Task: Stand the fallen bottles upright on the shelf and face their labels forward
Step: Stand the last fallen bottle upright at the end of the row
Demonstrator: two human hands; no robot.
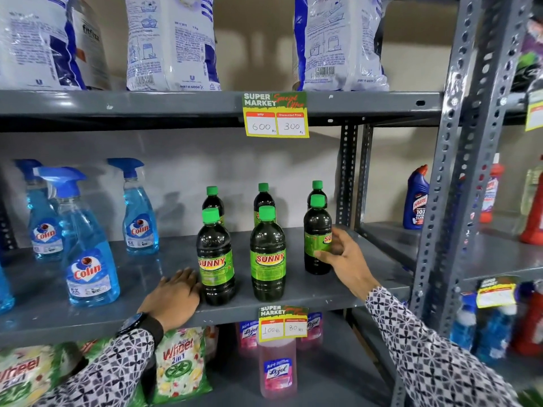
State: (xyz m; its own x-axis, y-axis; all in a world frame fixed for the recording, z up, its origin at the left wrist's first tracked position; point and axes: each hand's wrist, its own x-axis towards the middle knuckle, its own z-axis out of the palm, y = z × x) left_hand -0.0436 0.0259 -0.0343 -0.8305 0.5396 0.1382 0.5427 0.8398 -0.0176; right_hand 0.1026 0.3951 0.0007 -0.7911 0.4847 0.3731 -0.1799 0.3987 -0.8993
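Our right hand [342, 254] has its grip closed around the rightmost front bottle [317, 236], upright on the shelf [147, 277] and full of dark liquid, label turned sideways; our left hand [173, 298] lies flat, grip open.

- Six green-capped Sunny bottles [268, 257] stand on the middle shelf [141, 277]: three in front, three behind.
- Three blue Colin sprays [89, 257] are wholly in view; another shows partly at the left edge.
- Three white detergent bags [172, 42] sit on the top shelf.
- Two yellow price tags [275, 115] hang on the shelf edges.
- Two hands [173, 298].
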